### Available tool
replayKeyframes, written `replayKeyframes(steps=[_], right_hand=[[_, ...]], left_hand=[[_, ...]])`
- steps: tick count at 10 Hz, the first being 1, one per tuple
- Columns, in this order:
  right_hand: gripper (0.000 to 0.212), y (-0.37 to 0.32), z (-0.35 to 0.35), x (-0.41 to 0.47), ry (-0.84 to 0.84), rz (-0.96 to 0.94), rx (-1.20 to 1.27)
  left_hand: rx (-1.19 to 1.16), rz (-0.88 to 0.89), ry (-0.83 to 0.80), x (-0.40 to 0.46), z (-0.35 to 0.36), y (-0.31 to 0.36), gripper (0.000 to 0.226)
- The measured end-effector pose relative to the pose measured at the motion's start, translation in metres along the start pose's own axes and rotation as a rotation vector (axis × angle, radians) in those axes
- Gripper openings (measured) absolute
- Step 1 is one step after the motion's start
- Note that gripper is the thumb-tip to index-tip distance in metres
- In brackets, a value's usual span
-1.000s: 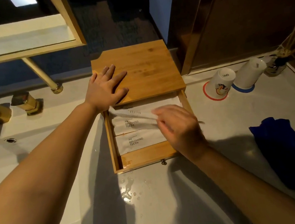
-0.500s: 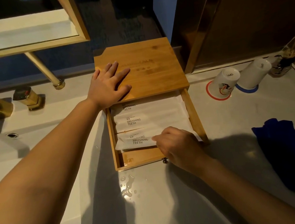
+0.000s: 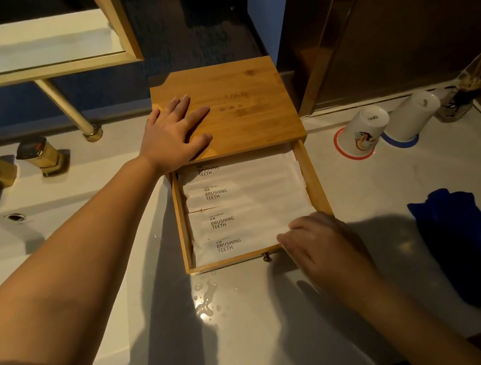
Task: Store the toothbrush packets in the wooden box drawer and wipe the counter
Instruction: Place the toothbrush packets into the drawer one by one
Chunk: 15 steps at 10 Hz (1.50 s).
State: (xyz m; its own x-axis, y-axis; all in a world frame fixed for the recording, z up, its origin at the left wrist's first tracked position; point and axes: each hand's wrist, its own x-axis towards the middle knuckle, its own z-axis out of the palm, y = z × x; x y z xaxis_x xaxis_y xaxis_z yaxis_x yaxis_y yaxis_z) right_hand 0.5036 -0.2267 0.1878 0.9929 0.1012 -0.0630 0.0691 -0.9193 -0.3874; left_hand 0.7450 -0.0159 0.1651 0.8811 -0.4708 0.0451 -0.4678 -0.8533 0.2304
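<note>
Bamboo box, drawer pulled open, both hands on it.
Left hand (image 3: 174, 135) flat, fingers spread, on wooden box (image 3: 232, 104) lid; right hand (image 3: 321, 242) loosely curled at drawer (image 3: 312, 173) front corner, gripping nothing. Four toothbrush packets (image 3: 245, 209) lie inside. Water drops (image 3: 206, 300) on tabletop (image 3: 371, 196); blue cloth (image 3: 464, 242) well right.

White counter (image 3: 281, 329): wooden box (image 3: 233, 107), two cups (image 3: 363, 130), blue cloth (image 3: 468, 245).

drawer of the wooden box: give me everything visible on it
The drawer is light wood, like bamboo, pulled out toward the person from under the wooden box. A small metal knob sits on its front. Four white toothbrush packets printed BRUSHING TEETH lie flat inside, overlapping. The right hand rests at its front right corner.
</note>
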Motion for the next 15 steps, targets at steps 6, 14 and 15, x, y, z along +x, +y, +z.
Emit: replayKeyframes(steps=[6,14,15], right_hand=[[0.077,-0.013,0.004,0.034,-0.424,-0.018,-0.088],[0.024,-0.023,0.066,-0.029,0.071,0.701,0.970],[0.013,-0.025,0.058,-0.016,0.042,0.780,1.199]], left_hand=[[0.009,0.006,-0.006,0.000,0.000,0.000,0.064],[0.052,0.023,-0.014,0.002,0.003,-0.004,0.062],[0.044,0.033,-0.019,0.002,0.001,-0.005,0.064]])
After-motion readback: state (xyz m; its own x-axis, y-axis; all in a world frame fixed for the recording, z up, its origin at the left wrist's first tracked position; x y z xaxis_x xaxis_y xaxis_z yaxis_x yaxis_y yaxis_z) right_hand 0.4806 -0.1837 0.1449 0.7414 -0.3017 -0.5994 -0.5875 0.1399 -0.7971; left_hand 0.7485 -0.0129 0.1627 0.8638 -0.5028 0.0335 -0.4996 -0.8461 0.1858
